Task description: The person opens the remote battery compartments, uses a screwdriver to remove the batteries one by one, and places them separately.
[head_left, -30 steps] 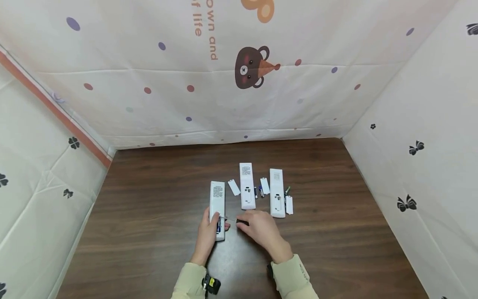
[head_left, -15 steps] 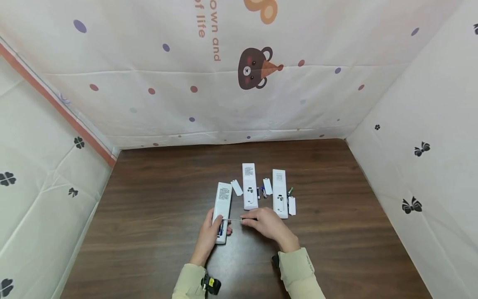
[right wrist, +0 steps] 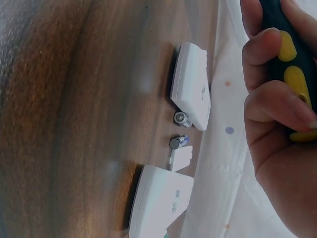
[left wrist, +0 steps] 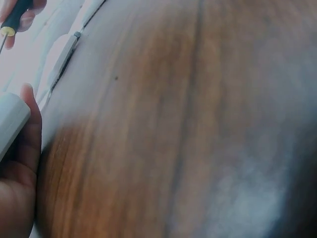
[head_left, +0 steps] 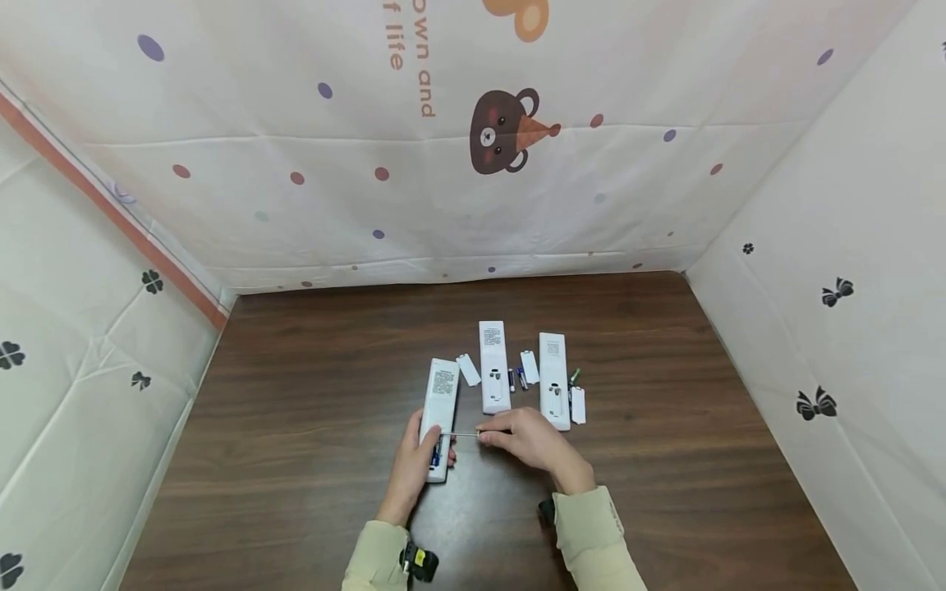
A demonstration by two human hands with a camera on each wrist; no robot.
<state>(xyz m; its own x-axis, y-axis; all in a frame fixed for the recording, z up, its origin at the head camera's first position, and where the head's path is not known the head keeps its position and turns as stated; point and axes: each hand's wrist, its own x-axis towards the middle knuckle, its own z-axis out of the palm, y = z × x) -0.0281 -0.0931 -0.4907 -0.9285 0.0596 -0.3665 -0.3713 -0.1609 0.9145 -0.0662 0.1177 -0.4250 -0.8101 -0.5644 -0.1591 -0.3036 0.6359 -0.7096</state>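
My left hand holds a white remote control, back side up and slightly tilted. Its battery compartment is uncovered, and batteries show inside, partly behind my thumb. In my right hand is a screwdriver with a thin metal shaft. The right wrist view shows the fingers curled round its dark green and yellow handle. Its shaft points left to the upper end of the compartment, beside my left thumb; the tip's exact contact is hidden. In the left wrist view, only the end of the remote shows.
Two more white remotes lie face down to the right, compartments uncovered. Around them are loose battery covers and several batteries, one green. A patterned cloth borders the wooden table.
The held remote has tilted, its top end swinging right. My right hand has shifted a little right with the screwdriver. Over the last half second the hands have stayed nearly still.
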